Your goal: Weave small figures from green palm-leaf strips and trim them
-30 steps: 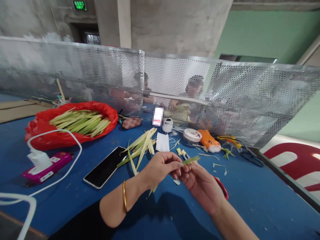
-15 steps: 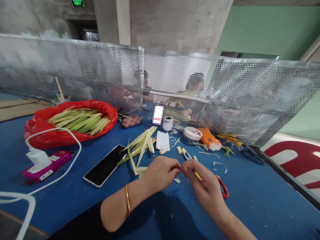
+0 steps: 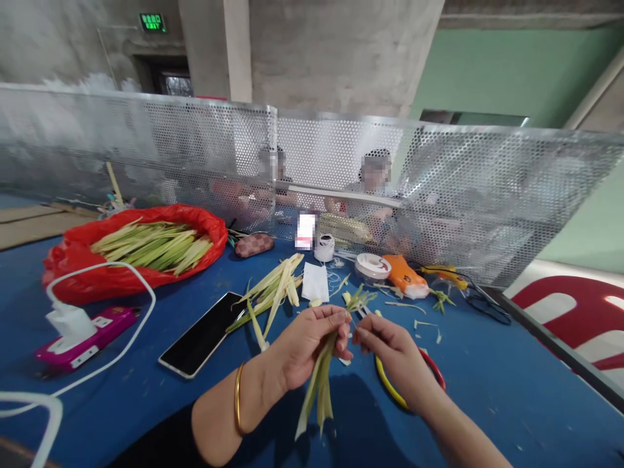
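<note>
My left hand [image 3: 316, 338] is closed on a bunch of green corn husk strips [image 3: 322, 383]. The strips hang down below my fingers, and a frayed tuft [image 3: 359, 298] sticks out above them toward the right. Just to the right, my right hand [image 3: 390, 348] is pinched with thumb and fingertips together; whatever it holds is too small to make out. Under my right hand lie scissors with a yellow and red handle [image 3: 389, 388], partly covered by it. Pale loose corn husks [image 3: 275, 286] lie beyond my left wrist.
On the blue table [image 3: 468, 403] are a red bag [image 3: 63, 266] of husks, a phone [image 3: 202, 335], a purple power strip [image 3: 88, 338] with a white cable, a thread spool [image 3: 324, 247], a tape roll [image 3: 373, 265] and an orange packet [image 3: 407, 276]. Behind stands a perforated metal screen [image 3: 195, 143]; people sit beyond.
My left hand has turned and opened out its grip, so the husk bunch now shows hanging from it. My right hand has drawn slightly away from the left. The view has tilted up a little.
</note>
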A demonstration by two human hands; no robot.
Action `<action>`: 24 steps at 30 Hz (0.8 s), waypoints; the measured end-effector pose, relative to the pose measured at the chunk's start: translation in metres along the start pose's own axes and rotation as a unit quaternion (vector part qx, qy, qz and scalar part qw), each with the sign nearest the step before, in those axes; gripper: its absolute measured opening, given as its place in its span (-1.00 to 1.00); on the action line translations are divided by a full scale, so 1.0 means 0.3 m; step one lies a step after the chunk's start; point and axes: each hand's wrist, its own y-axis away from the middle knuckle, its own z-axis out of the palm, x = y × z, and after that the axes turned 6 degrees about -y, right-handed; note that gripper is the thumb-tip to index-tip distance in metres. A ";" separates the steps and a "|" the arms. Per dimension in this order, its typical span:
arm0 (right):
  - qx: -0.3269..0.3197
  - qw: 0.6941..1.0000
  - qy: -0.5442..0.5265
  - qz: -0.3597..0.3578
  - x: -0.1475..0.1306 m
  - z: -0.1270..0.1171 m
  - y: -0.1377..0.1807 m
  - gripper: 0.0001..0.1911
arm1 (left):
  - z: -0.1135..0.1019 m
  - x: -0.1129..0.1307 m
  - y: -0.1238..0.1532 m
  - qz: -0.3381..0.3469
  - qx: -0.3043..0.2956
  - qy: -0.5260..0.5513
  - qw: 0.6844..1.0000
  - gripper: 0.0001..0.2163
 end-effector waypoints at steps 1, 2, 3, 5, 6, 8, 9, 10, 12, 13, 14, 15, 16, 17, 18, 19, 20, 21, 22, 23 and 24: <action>0.004 0.998 0.048 -0.033 -0.005 0.008 0.009 -0.76 | -0.003 -0.001 -0.004 -0.005 0.017 0.022 1.000 -0.92; 0.014 0.994 0.087 -0.071 -0.011 0.015 0.019 -0.78 | -0.006 -0.003 -0.008 -0.010 0.033 0.039 0.999 -0.95; 0.025 0.987 0.113 -0.109 -0.018 0.021 0.027 -0.80 | -0.008 -0.007 -0.013 -0.015 0.044 0.049 0.998 -0.97; 0.031 0.978 0.117 -0.167 -0.026 0.029 0.040 -0.82 | -0.013 -0.021 -0.021 -0.028 0.053 0.053 0.997 -0.98; 0.027 0.979 0.095 -0.177 -0.027 0.032 0.042 -0.83 | -0.014 -0.029 -0.025 -0.036 0.050 0.046 0.997 -0.98; 0.010 0.988 0.025 -0.154 -0.021 0.037 0.038 -0.82 | -0.012 -0.047 -0.030 -0.049 0.039 0.025 0.998 -0.94; 0.004 0.991 -0.013 -0.133 -0.015 0.039 0.034 -0.81 | -0.010 -0.055 -0.031 -0.052 0.037 0.013 0.998 -0.93; 0.001 0.992 -0.043 -0.115 -0.010 0.040 0.029 -0.81 | -0.007 -0.062 -0.032 -0.054 0.036 0.001 0.998 -0.92; -0.003 0.994 -0.066 -0.092 -0.001 0.042 0.023 -0.79 | -0.001 -0.070 -0.032 -0.056 0.045 -0.016 0.997 -0.93; -0.005 0.994 -0.061 -0.090 0.001 0.043 0.023 -0.79 | 0.002 -0.073 -0.030 -0.058 0.054 -0.020 0.997 -0.94; -0.010 0.995 -0.049 -0.091 0.000 0.043 0.024 -0.79 | 0.005 -0.075 -0.029 -0.058 0.063 -0.023 0.996 -0.94; -0.016 0.995 -0.031 -0.096 -0.002 0.044 0.028 -0.79 | 0.007 -0.077 -0.027 -0.059 0.074 -0.025 0.995 -0.94; -0.021 0.994 -0.009 -0.105 -0.004 0.045 0.032 -0.80 | 0.009 -0.079 -0.026 -0.058 0.086 -0.028 0.994 -0.93; -0.026 0.993 0.013 -0.118 -0.007 0.046 0.037 -0.80 | 0.010 -0.082 -0.024 -0.058 0.096 -0.032 0.993 -0.93; -0.032 0.990 0.035 -0.131 -0.009 0.047 0.041 -0.80 | 0.011 -0.085 -0.024 -0.057 0.105 -0.037 0.992 -0.92; -0.040 0.988 0.054 -0.142 -0.009 0.048 0.044 -0.80 | 0.011 -0.090 -0.023 -0.056 0.114 -0.044 0.991 -0.92; -0.048 0.986 0.068 -0.147 -0.008 0.049 0.045 -0.80 | 0.011 -0.095 -0.024 -0.056 0.123 -0.050 0.990 -0.92; -0.054 0.985 0.077 -0.142 -0.005 0.051 0.044 -0.79 | 0.010 -0.099 -0.024 -0.059 0.131 -0.056 0.988 -0.92; -0.056 0.987 0.078 -0.129 -0.001 0.052 0.042 -0.78 | 0.009 -0.103 -0.025 -0.065 0.134 -0.061 0.987 -0.93; -0.050 0.990 0.070 -0.112 0.002 0.053 0.039 -0.78 | 0.007 -0.106 -0.024 -0.073 0.133 -0.063 0.986 -0.94; -0.036 0.994 0.053 -0.093 0.005 0.054 0.034 -0.77 | 0.007 -0.106 -0.023 -0.082 0.127 -0.060 0.987 -0.94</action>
